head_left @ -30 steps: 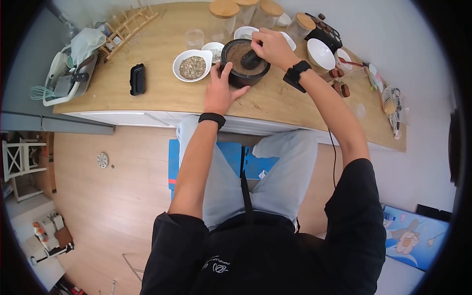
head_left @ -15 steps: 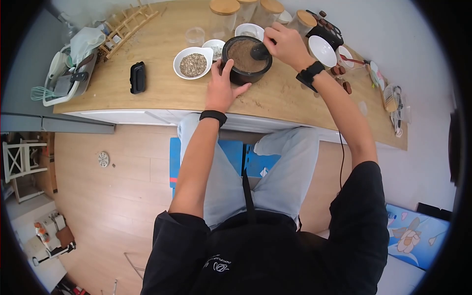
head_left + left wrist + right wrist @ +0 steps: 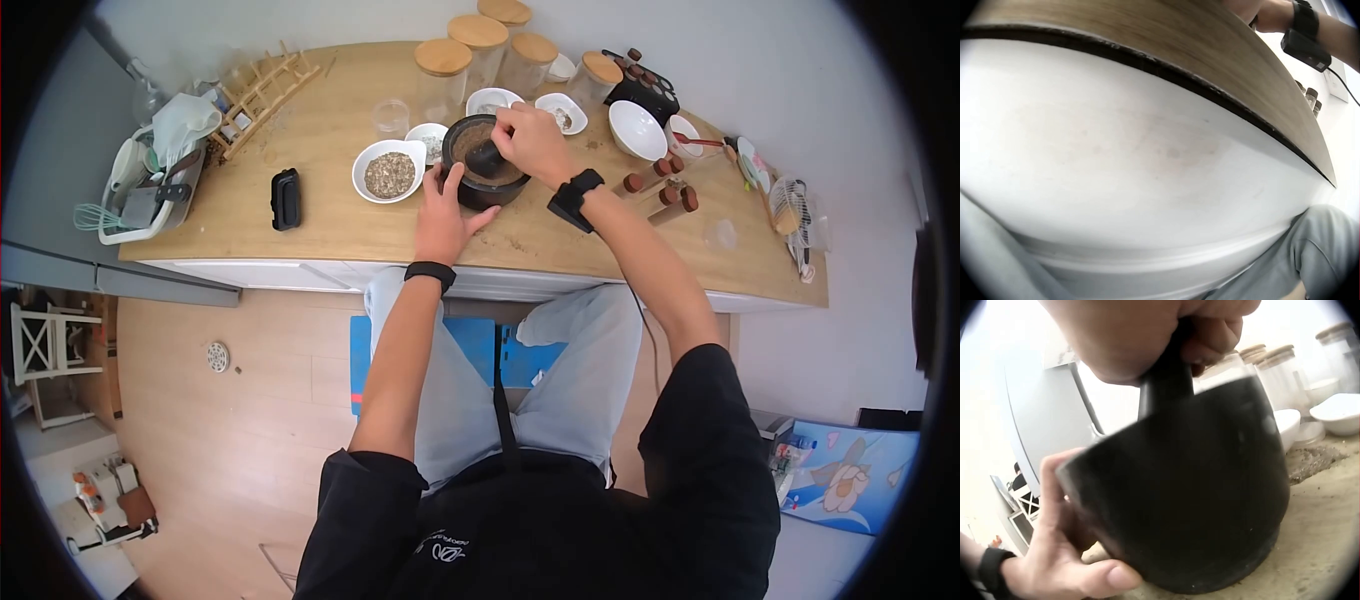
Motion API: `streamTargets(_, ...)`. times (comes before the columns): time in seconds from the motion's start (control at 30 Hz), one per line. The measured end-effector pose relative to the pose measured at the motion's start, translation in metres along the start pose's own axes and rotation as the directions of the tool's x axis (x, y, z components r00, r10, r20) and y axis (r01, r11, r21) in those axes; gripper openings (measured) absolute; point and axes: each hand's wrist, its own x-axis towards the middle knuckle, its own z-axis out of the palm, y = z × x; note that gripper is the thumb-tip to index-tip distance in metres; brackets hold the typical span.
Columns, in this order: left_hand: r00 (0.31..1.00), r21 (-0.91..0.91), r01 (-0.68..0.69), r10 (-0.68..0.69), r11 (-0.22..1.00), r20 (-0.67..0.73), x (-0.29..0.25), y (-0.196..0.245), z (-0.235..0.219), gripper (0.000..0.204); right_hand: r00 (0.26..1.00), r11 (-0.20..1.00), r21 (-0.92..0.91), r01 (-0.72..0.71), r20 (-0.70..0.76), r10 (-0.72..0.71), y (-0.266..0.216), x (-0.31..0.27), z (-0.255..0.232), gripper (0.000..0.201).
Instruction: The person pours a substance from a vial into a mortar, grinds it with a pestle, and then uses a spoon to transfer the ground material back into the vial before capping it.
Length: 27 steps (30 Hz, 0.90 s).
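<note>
A black mortar (image 3: 490, 193) stands near the counter's front edge with brown ground powder (image 3: 468, 140) in it. My right hand (image 3: 537, 147) grips the black pestle (image 3: 486, 160) from above, its fingers wrapped round the handle in the right wrist view. The pestle's lower end is in the powder. My left hand (image 3: 445, 222) holds the mortar's near left side, thumb low on the wall and fingers spread up to the rim. Left of the mortar sits a white bowl (image 3: 415, 150) of coarse speckled flakes (image 3: 389, 174).
Small white dishes (image 3: 430, 132) and lidded glass jars (image 3: 442, 85) stand behind the mortar. Corked tubes (image 3: 668, 195) and a white bowl (image 3: 637, 130) are to the right. A black case (image 3: 286, 199) lies to the left, near a utensil basket (image 3: 150, 236).
My right hand swung the pestle towards the mortar's far right side, then back left to its middle. My left hand stayed on the mortar. The head view has tilted up.
</note>
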Motion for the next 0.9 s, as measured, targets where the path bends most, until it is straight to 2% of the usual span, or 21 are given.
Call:
streamTargets(0.07, 1.0, 0.001, -0.01, 0.01, 1.0, -0.015, -0.001, -0.002, 0.003, 0.093, 0.965, 0.997, -0.072, -0.014, 0.259, 0.032, 0.01, 0.007, -0.012, 0.012)
streamTargets(0.1, 0.999, 0.003, -0.024, 0.024, 1.0, -0.029, -0.001, -0.003, 0.004, 0.094, 0.989, 0.999, -0.051, -0.012, 0.148, 0.02, 0.011, 0.008, -0.014, 0.011)
streamTargets(0.13, 0.999, -0.002, -0.032, 0.031, 1.0, -0.026, 0.0, -0.003, 0.002, 0.094, 0.99, 0.998, -0.058, -0.015, 0.142, 0.023, 0.01, 0.006, -0.011, 0.011)
streamTargets(0.2, 0.999, -0.007, -0.029, 0.028, 1.0, -0.026, -0.001, -0.002, 0.002, 0.094, 1.0, 1.0, 0.011, 0.016, 0.019, -0.016, 0.0, -0.001, 0.001, 0.011)
streamTargets(0.23, 0.999, -0.009, -0.036, 0.036, 0.999, -0.037, -0.001, -0.003, 0.003, 0.094, 0.996, 0.995, 0.084, 0.055, 0.062, -0.06, -0.006, 0.0, -0.003, 0.012)
streamTargets(0.27, 0.999, -0.032, -0.032, 0.031, 0.999, -0.027, -0.003, -0.002, 0.006, 0.094, 0.996, 0.997, 0.066, 0.043, 0.075, -0.048, 0.0, 0.001, -0.005, 0.012)
streamTargets(0.33, 0.994, -0.007, -0.079, 0.078, 0.997, -0.08, -0.002, -0.004, 0.006, 0.094, 0.983, 0.998, -0.067, -0.014, 0.183, 0.026, 0.008, 0.013, -0.004, 0.012)
streamTargets(0.37, 0.996, 0.014, -0.057, 0.058, 0.998, -0.065, -0.001, -0.004, 0.003, 0.088, 1.0, 0.998, -0.061, -0.008, -0.006, 0.008, 0.005, 0.011, -0.001, 0.014)
streamTargets(0.4, 0.995, 0.018, -0.061, 0.062, 0.998, -0.073, 0.001, -0.004, 0.004, 0.088, 1.0, 0.998, -0.06, 0.0, -0.011, -0.001, 0.004, 0.011, 0.0, 0.014)
streamTargets(0.47, 0.995, 0.012, -0.071, 0.071, 0.997, -0.066, -0.001, -0.004, 0.003, 0.088, 0.988, 0.995, 0.058, -0.076, 0.141, 0.067, 0.0, 0.006, 0.0, 0.016)
streamTargets(0.5, 0.992, 0.031, -0.09, 0.092, 0.995, -0.081, -0.001, -0.005, 0.004, 0.088, 0.972, 0.995, 0.055, -0.084, 0.226, 0.069, 0.004, 0.009, -0.005, 0.017)
streamTargets(0.53, 0.993, 0.035, -0.091, 0.093, 0.995, -0.077, -0.004, -0.003, 0.004, 0.088, 0.972, 0.994, 0.059, -0.087, 0.223, 0.072, 0.007, 0.008, -0.006, 0.017)
streamTargets(0.6, 0.998, -0.011, -0.053, 0.052, 0.999, -0.04, -0.001, -0.002, 0.002, 0.094, 0.976, 0.987, -0.042, -0.153, 0.152, 0.158, 0.012, 0.013, -0.005, 0.016)
streamTargets(0.63, 0.997, 0.004, -0.06, 0.06, 0.998, -0.047, -0.001, 0.0, 0.001, 0.094, 0.975, 0.975, 0.043, -0.217, 0.065, 0.214, 0.011, 0.012, -0.002, 0.019)
streamTargets(0.67, 0.997, 0.014, -0.058, 0.058, 0.998, -0.051, 0.0, 0.0, 0.001, 0.094, 0.976, 0.976, 0.053, -0.212, 0.066, 0.209, 0.009, 0.01, 0.004, 0.019)
streamTargets(0.73, 0.996, 0.019, -0.07, 0.071, 0.997, -0.056, -0.003, -0.001, 0.001, 0.094, 0.925, 0.904, 0.261, -0.34, -0.084, 0.372, 0.01, 0.003, 0.014, 0.028)
streamTargets(0.77, 0.994, 0.033, -0.082, 0.084, 0.996, -0.063, -0.003, -0.003, 0.002, 0.094, 0.927, 0.881, 0.314, -0.354, -0.006, 0.374, 0.016, 0.002, 0.015, 0.035)
streamTargets(0.8, 0.995, 0.035, -0.081, 0.083, 0.996, -0.063, -0.003, -0.003, 0.003, 0.094, 0.927, 0.88, 0.316, -0.354, -0.005, 0.375, 0.02, 0.0, 0.018, 0.035)
streamTargets(0.87, 0.997, 0.039, -0.06, 0.062, 0.997, -0.05, -0.002, -0.003, 0.003, 0.094, 0.92, 0.807, 0.473, -0.352, 0.018, 0.391, 0.025, 0.001, 0.022, 0.032)
streamTargets(0.9, 0.997, 0.048, -0.062, 0.065, 0.997, -0.051, -0.002, -0.002, 0.003, 0.094, 0.921, 0.805, 0.481, -0.348, 0.015, 0.389, 0.024, 0.0, 0.026, 0.032)
